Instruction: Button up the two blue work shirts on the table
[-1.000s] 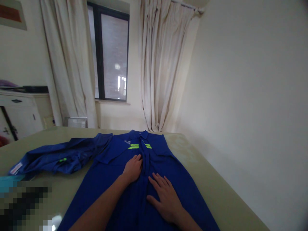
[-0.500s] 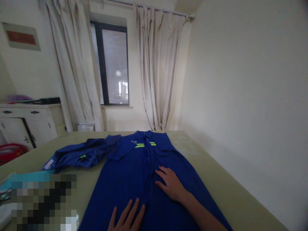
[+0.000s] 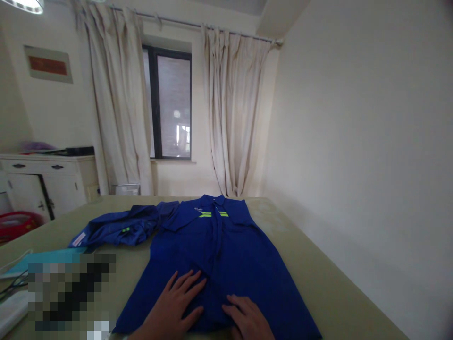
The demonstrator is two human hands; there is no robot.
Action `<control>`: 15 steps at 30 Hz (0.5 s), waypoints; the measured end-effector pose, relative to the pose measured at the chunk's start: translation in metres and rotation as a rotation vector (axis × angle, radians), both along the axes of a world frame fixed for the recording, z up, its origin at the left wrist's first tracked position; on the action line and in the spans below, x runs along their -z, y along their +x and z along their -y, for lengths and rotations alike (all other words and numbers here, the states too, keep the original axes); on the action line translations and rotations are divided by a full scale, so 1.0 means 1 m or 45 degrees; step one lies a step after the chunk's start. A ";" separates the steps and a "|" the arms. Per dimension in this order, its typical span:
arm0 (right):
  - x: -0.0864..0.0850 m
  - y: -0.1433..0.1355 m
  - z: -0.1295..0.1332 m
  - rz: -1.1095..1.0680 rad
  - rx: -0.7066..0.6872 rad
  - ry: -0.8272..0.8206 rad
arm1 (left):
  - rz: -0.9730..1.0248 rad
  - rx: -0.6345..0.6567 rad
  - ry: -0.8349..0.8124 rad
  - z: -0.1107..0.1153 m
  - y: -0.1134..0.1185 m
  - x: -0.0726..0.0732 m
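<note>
A blue work garment (image 3: 255, 264) lies spread on the pale green table (image 3: 339, 293), its collar at the far end and yellow-green stripes across the chest. On its lower left part rests my left hand (image 3: 177, 302), palm down with fingers spread. My right hand (image 3: 247, 317) lies on the cloth near the bottom edge, fingers apart and slightly bent, partly cut off by the frame. Neither hand grips anything. Folds run down the garment's middle, above the hands.
A second, crumpled blue garment (image 3: 116, 226) lies to the left. Nearer are a teal item (image 3: 56, 256), a white object (image 3: 14, 311) and a pixelated area. A white cabinet (image 3: 67, 165) and red basket (image 3: 21, 224) stand beyond the table's left side.
My left hand has moved forward and shows more fully. My right hand has drawn back toward the garment's near edge. The view has shifted slightly, and the near edge now shows.
</note>
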State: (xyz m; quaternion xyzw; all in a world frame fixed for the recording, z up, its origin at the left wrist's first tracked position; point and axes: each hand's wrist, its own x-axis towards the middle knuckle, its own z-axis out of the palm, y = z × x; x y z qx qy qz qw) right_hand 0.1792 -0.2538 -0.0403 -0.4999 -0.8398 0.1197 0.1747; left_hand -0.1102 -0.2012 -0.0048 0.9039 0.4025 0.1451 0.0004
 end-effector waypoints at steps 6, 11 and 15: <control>0.001 0.009 -0.005 -0.072 -0.060 0.087 | -0.080 0.007 0.146 0.008 -0.008 0.030; 0.021 0.009 -0.008 0.060 -0.082 0.352 | -0.187 0.032 0.270 0.013 -0.017 0.059; 0.045 -0.002 -0.005 0.228 0.025 0.599 | -0.163 0.071 0.318 0.019 -0.014 0.065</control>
